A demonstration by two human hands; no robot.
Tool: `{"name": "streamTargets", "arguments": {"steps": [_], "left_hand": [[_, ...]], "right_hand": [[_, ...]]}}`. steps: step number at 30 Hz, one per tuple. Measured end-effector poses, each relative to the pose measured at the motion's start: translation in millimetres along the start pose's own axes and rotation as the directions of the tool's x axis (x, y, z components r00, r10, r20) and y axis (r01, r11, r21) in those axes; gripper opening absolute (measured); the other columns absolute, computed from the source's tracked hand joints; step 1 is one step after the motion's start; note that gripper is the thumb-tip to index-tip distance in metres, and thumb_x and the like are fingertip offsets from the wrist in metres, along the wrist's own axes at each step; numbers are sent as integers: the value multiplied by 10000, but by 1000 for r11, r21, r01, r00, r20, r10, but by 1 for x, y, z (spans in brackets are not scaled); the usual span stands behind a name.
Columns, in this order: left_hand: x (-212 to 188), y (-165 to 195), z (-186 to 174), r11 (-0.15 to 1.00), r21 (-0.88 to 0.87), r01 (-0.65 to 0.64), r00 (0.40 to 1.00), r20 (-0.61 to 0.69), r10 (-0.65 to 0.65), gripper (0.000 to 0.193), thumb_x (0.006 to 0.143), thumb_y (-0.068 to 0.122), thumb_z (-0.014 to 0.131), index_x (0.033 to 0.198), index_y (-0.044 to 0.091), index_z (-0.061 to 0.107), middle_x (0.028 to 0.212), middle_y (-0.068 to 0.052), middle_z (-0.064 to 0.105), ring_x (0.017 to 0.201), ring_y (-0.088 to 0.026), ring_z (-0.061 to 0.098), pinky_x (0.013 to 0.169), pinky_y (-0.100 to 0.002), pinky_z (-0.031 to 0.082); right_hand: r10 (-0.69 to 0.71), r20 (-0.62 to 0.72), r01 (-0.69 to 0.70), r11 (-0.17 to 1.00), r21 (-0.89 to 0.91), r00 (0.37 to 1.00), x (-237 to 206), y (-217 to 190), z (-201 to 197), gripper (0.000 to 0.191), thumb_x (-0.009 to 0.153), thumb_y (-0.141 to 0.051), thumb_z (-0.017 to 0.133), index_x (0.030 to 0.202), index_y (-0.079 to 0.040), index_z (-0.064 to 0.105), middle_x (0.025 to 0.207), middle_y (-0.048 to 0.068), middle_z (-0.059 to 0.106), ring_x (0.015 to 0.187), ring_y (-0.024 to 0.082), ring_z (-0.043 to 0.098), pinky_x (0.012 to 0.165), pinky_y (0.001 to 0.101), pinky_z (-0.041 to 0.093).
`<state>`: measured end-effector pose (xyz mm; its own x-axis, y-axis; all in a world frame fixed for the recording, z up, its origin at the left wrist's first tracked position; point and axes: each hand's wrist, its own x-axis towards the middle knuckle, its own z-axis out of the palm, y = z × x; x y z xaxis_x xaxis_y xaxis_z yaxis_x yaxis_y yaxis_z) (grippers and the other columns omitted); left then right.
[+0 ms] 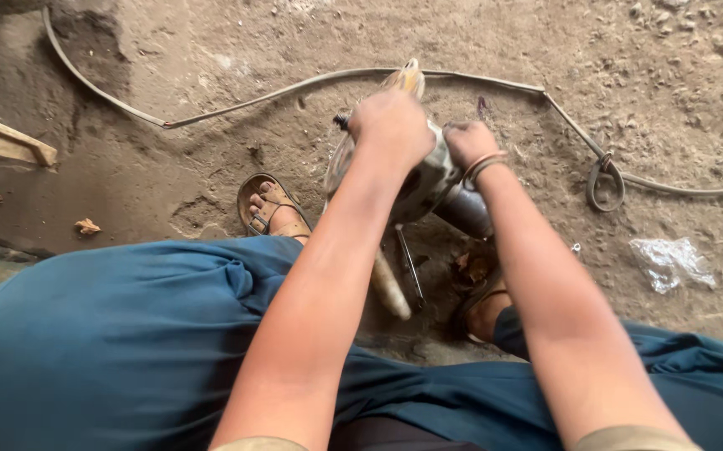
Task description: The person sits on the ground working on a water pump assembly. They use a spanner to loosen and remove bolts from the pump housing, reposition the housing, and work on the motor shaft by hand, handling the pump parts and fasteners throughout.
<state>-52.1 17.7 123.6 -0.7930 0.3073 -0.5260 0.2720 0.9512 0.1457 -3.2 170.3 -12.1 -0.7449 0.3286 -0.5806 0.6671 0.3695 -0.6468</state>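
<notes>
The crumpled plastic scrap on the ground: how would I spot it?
Start from the long cable curving across the dirt floor. Follow it right to its small loop; just below lies the plastic scrap. It alone is clear and shiny.

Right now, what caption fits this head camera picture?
Both hands, left and right, grip a metal power tool above dirt ground.

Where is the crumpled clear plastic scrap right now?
In the head view, the plastic scrap lies on the dirt floor at right, beyond the right forearm, just below the cable's loop.
</notes>
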Motion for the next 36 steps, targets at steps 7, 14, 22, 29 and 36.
{"name": "streamTargets", "arguments": {"steps": [7, 14, 22, 29, 36], "left_hand": [[23, -3, -10, 995, 30, -98, 995, 4, 98, 375, 827, 394, 721, 1050, 95, 760, 1046, -99, 725, 992, -256, 708, 796, -432, 595], [16, -38, 26, 986, -45, -161, 967, -207, 149, 409, 757, 324, 788, 1016, 38, 651, 906, -134, 725, 826, -279, 735, 732, -440, 610], [45, -42, 39, 950, -29, -310, 888, -366, 279, 233, 733, 243, 763, 840, 48, 691, 790, -146, 723, 748, -288, 737, 660, -421, 604], [19, -45, 48, 938, -68, -339, 841, -469, 270, 137, 665, 174, 770, 737, 69, 720, 717, -127, 717, 717, -305, 730, 660, -397, 603], [36, -32, 54, 917, -130, -378, 824, -498, 270, 13, 702, 111, 738, 696, 105, 747, 743, -112, 737, 732, -283, 745, 654, -400, 614]], "right_hand": [[-2, 122, -11, 994, 104, 993, 25, -4, -12, 321, 943, -288, 697, 909, 25, 760, 689, 44, 640, 579, 134, 536, 544, 339, 444], [83, 129, -89, 995, 45, 988, 34, 4, -14, 379, 975, -364, 635, 994, 3, 726, 803, 111, 669, 711, 227, 596, 625, 365, 473], [79, -127, -75, 997, 36, 989, 22, 16, -15, 488, 1036, -469, 588, 1124, 1, 691, 1043, 250, 710, 978, 418, 681, 812, 439, 518], [-249, -448, 119, 947, -299, 859, -9, 32, 17, 285, 971, -294, 585, 1003, -71, 759, 927, 274, 703, 865, 459, 667, 792, 529, 523], [-253, -336, 160, 947, -279, 907, 3, 32, -8, 270, 993, -281, 644, 967, -36, 753, 818, 225, 710, 719, 351, 688, 724, 451, 536]]}}
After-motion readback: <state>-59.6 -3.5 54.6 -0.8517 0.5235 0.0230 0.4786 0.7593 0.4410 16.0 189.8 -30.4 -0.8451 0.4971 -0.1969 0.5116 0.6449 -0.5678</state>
